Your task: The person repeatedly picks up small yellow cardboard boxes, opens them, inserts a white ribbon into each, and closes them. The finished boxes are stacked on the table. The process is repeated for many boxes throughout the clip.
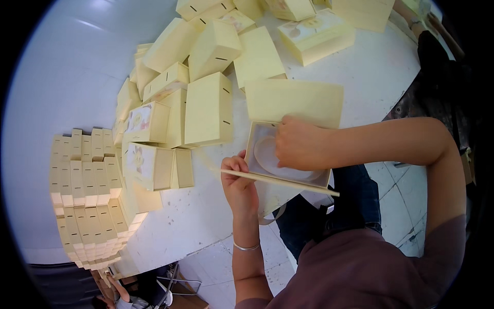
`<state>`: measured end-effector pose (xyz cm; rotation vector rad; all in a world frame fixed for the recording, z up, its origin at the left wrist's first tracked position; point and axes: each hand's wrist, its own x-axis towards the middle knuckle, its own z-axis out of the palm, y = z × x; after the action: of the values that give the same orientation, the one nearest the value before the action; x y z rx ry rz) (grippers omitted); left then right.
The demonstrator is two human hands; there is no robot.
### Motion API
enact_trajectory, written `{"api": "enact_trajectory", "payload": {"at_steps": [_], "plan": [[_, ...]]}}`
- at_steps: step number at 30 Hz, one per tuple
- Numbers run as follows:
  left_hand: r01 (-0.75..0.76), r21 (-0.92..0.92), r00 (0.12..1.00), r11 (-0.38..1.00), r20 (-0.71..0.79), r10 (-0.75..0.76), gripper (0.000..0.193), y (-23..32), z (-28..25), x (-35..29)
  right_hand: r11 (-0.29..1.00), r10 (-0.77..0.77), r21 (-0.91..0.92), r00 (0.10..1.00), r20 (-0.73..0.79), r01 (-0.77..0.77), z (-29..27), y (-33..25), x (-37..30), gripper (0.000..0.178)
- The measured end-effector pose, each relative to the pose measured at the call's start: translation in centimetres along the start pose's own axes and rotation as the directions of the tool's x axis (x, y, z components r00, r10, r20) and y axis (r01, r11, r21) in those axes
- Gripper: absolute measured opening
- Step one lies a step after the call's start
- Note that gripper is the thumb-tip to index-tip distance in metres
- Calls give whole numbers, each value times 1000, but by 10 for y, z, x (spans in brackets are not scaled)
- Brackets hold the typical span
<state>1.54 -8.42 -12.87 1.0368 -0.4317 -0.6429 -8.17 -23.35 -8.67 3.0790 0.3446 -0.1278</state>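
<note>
A pale yellow cardboard gift box (250, 149) lies open before me near the table's edge. One wide flap (293, 100) spreads away from me on the far side, and a narrow-looking near flap (293, 184) is seen edge-on. Inside, a whitish insert with a round outline (265, 152) shows in part. My left hand (237, 177) pinches the left end of the near flap, beside the box's corner. Reaching into the box, my right hand (301, 146) is closed with curled fingers over the insert; whatever its fingertips grip is hidden. A pale ribbon (272, 219) hangs below the near flap.
Many similar yellow boxes (208, 110) lie piled beyond and left of my hands, some with printed panels. Neatly stacked boxes (87, 190) stand at the far left. Another person's arm (409, 15) shows at the upper right, and another person (121, 293) at the lower left.
</note>
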Motion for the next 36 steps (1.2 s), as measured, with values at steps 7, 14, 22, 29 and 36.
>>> {"api": "enact_trajectory", "payload": {"at_steps": [7,14,22,29,36], "plan": [[79,42,994,996,-77,-75,34,20,-13,12,736,306,647,950,-57,-198,-24,7,-4,15],[-275,655,957,704,119,263,42,-7,6,-86,-79,509,997,860,48,-8,-75,53,-36,18],[-486,866,865,118,458,203,46,-22,75,-104,350,367,906,925,100,-237,-114,50,-17,28],[-529,386,840,756,113,531,73,52,58,-51,334,344,941,923,-172,52,-165,26,-9,36],[-501,500,846,706,457,275,43,63,97,-30,125,341,960,898,-278,250,-168,17,-11,39]]}}
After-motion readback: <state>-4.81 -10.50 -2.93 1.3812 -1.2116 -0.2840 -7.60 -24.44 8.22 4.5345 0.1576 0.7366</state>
